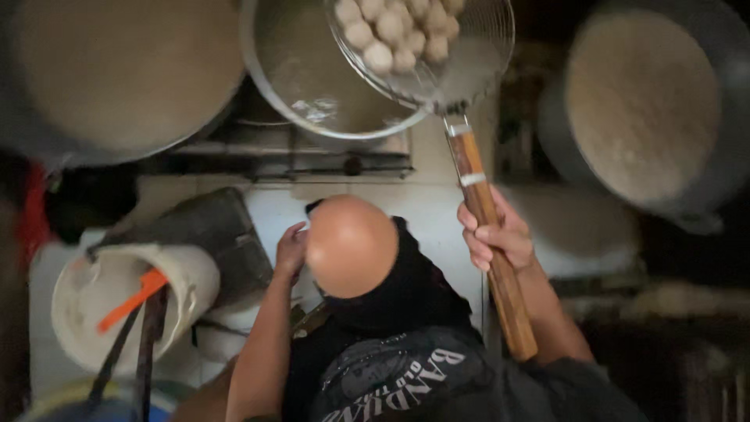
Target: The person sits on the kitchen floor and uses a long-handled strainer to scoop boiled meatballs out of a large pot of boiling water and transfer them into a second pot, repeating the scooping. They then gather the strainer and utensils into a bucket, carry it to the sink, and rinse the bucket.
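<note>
right hand (500, 234) fingers wrapped around the wooden handle of a wire skimmer (437, 47) full of pale balls (394, 31), above the steel pot (312, 78) of water; left hand (291, 248) fingers curled, holding nothing visible; white bucket (187, 273) of utensils left of the pot.

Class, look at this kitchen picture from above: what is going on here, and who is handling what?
A person stands at a stove. The right hand grips the long wooden handle of a round wire-mesh skimmer, held over a metal pot of cloudy liquid. Pale round balls sit in the skimmer. The left hand is raised near the person's head, holding nothing visible. A white bucket with an orange tool stands to the side.
</note>
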